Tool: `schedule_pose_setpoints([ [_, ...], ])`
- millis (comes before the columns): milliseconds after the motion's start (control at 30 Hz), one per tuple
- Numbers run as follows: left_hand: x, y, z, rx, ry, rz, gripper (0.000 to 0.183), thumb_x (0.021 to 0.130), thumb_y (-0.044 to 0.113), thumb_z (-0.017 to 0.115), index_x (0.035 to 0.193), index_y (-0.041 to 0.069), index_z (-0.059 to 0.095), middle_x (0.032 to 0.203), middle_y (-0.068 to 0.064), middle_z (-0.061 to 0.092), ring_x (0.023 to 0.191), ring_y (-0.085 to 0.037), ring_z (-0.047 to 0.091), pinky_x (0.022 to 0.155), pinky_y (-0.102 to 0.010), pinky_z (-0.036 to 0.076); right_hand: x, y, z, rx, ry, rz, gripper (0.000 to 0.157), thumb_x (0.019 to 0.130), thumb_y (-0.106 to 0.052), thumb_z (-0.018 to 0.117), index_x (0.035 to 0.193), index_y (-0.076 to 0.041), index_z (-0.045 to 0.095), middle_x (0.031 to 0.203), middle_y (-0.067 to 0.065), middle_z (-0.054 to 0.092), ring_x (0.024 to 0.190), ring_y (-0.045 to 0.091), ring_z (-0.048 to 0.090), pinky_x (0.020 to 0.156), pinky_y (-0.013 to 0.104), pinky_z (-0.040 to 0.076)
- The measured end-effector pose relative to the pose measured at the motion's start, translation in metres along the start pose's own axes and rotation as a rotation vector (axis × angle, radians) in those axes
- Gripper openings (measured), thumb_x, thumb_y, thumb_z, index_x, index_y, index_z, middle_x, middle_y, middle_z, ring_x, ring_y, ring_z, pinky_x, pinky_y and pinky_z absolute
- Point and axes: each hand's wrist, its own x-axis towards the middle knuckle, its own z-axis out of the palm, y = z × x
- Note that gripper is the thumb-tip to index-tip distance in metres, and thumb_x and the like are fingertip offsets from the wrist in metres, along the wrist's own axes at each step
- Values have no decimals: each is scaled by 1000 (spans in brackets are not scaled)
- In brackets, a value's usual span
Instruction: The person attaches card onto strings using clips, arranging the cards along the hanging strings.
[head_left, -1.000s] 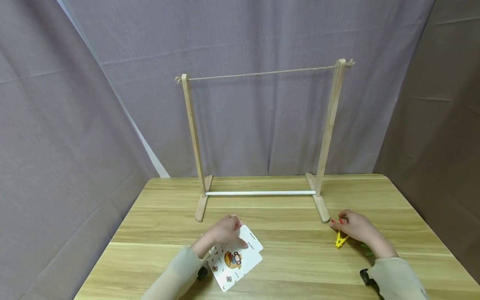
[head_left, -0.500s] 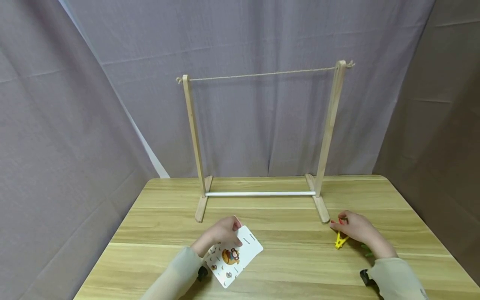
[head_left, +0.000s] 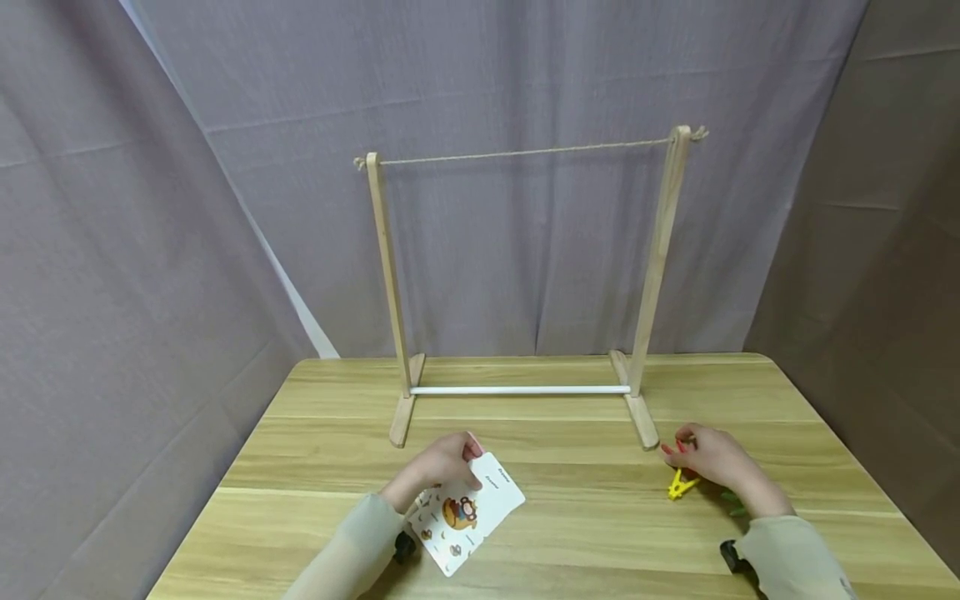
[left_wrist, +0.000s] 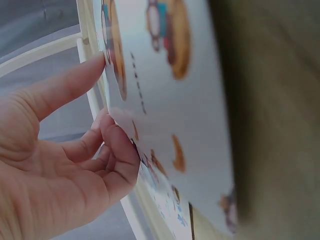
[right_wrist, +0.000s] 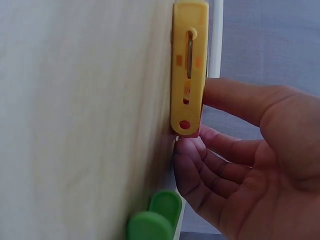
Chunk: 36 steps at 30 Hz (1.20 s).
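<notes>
Left hand [head_left: 438, 468] pinches card [head_left: 468, 512] — right hand [head_left: 712, 458] touches yellow clothespin [head_left: 681, 483].

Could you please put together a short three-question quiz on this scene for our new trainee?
1. True or false: a card already hangs from the string of the wooden rack.
2. Which thing does the left hand grip? A) a picture card B) a yellow clothespin C) the white crossbar
3. Fill in: the right hand touches a red clothespin, with the yellow clothespin and a ____ one lying on the table close by.

Key:
1. False; the string is bare.
2. A; fingers pinch the picture card, its edge lifted off the table.
3. green
</notes>
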Motion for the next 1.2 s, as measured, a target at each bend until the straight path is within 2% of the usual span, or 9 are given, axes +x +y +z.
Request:
schedule_pose_setpoints([
  [233,-1,-3,-4,-67,-13,14,40,67,-9,81,103,-3,65,92,-10,61,81,-16,51,72,-25,46,1,-3,-1,-5,-3,18,57,85,-30,79,115,14,58,88,11,62,77,23,54,67,37,46],
  [467,-3,-3,-11,-102,-26,18,34,70,-7,80,101,-4,67,83,-8,58,71,-15,50,61,-24,44,1,-6,-1,-13,0,25,60,83,-34,81,111,14,58,94,20,67,81,27,57,71,40,49],
  [700,-1,-4,-19,-105,-11,47,30,74,-4,81,102,-4,67,85,-7,59,72,-14,48,63,-24,41,4,-4,0,-21,10,39,57,85,-35,79,107,14,59,99,25,66,84,31,60,75,46,51],
  [900,2,-6,-24,-110,7,64,28,77,-1,81,101,-2,65,87,-6,64,71,-13,53,62,-23,45,5,-5,-1,-26,37,38,46,84,-28,79,101,11,63,92,19,65,80,26,59,73,43,50],
  [1067,1,-3,-26,-175,18,48,28,78,-4,78,102,-3,63,78,-3,62,68,-13,56,61,-24,49,4,-6,-3,-24,40,50,42,85,-25,78,101,12,63,89,17,64,77,25,57,69,39,49],
  [1200,0,0,-28,-241,31,39,35,78,-7,76,109,-6,59,72,-1,57,63,-12,54,57,-22,46,3,-7,-2,-24,40,60,37,87,-25,77,97,9,64,84,13,61,74,23,55,65,35,46],
])
